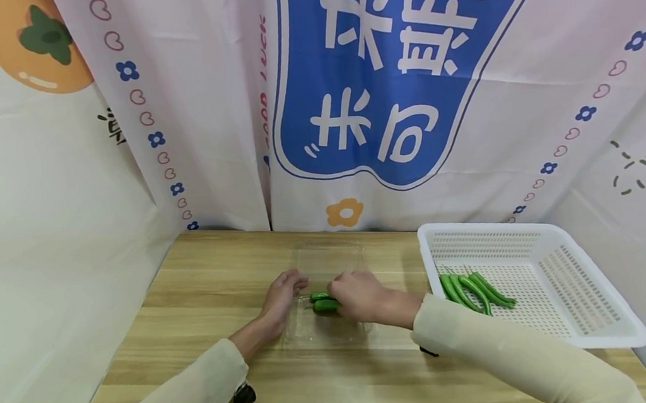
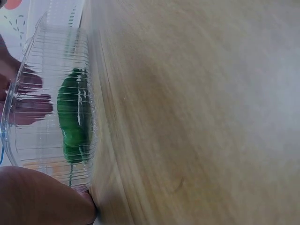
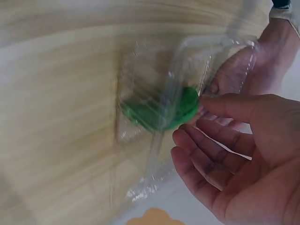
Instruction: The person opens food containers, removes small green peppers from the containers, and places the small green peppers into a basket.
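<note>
A clear plastic clamshell box (image 1: 311, 338) lies unfolded on the table, its lid (image 1: 329, 251) toward the back wall. Side by side in its base are green chili peppers (image 1: 324, 305); at least two show, partly hidden by my right hand (image 1: 361, 296). In the right wrist view, that hand's fingers (image 3: 185, 161) are loosely bent, thumb and forefinger apart, close to the pepper ends. Through the box wall in the left wrist view, a glossy green pepper (image 2: 72, 117) lies on the bottom. My left hand (image 1: 278, 301) rests against the box's left side, fingers relaxed.
To the right stands a white perforated basket (image 1: 585, 282) with several long green peppers (image 1: 478, 290) at its left side. The wood-grain table (image 1: 195, 313) meets a printed cloth backdrop (image 1: 210, 141). Black straps with small devices (image 1: 244, 397) sit near both sleeve cuffs.
</note>
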Demonstrator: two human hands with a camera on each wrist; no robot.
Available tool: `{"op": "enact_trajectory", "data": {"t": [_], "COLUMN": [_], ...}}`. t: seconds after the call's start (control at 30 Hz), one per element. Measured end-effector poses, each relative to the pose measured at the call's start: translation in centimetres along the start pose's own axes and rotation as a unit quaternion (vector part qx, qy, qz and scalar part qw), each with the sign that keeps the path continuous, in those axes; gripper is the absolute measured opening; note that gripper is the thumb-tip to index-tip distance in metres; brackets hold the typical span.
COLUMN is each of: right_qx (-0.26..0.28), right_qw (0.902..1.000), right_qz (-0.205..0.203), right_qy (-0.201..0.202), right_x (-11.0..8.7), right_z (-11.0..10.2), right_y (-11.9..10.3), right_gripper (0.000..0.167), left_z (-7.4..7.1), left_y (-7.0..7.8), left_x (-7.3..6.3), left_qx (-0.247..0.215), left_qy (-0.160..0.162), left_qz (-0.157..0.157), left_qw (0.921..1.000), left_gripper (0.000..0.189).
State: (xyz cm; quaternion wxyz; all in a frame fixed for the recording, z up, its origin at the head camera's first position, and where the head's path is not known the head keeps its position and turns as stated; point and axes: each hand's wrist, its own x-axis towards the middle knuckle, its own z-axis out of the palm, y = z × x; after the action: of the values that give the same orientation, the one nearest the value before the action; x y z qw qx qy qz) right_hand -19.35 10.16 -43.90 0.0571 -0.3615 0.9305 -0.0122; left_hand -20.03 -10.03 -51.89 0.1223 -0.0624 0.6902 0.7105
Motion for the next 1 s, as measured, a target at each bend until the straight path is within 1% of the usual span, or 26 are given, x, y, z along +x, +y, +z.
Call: {"op": "enact_trajectory", "data": {"t": [0.17,0.23,0.4,0.57,0.77,0.87,1.0], "right_qx": [-0.015,-0.016,-0.013,-0.037,-0.062,-0.057,-0.049], "right_qw": [0.9995,0.9994,0.9995,0.9988,0.9976,0.9981,0.9985], "right_qz": [-0.011,-0.012,-0.006,-0.011,-0.007,-0.007,-0.02], "right_qy": [0.027,0.028,0.027,0.031,0.029,0.023,0.014], "right_x": [0.1,0.2,0.5,0.6,0.6,0.6,0.7], "right_z": [0.9,1.0,1.5,2.4,3.3,3.4,3.7], "right_y": [-0.4,-0.5,-0.6,-0.7,-0.8,-0.8,-0.9], "right_gripper": [0.02,0.022,0.025,0.022,0.024,0.024,0.024], "left_z": [0.1,0.1,0.1,0.1,0.0,0.1,0.1], "left_y": [0.1,0.2,0.2,0.1,0.0,0.0,0.1], "left_x": [-0.1,-0.2,-0.3,-0.2,-0.1,-0.1,-0.1], "left_qx": [-0.002,-0.001,-0.001,-0.002,0.004,0.003,0.0], "left_qy": [0.003,0.001,-0.006,-0.005,-0.008,-0.008,-0.006], "left_qz": [0.001,0.003,0.005,0.006,0.005,0.004,0.005], "left_qw": [1.0,1.0,1.0,1.0,1.0,1.0,1.0], "left_gripper": [0.053,0.054,0.056,0.055,0.055,0.054,0.055]}}
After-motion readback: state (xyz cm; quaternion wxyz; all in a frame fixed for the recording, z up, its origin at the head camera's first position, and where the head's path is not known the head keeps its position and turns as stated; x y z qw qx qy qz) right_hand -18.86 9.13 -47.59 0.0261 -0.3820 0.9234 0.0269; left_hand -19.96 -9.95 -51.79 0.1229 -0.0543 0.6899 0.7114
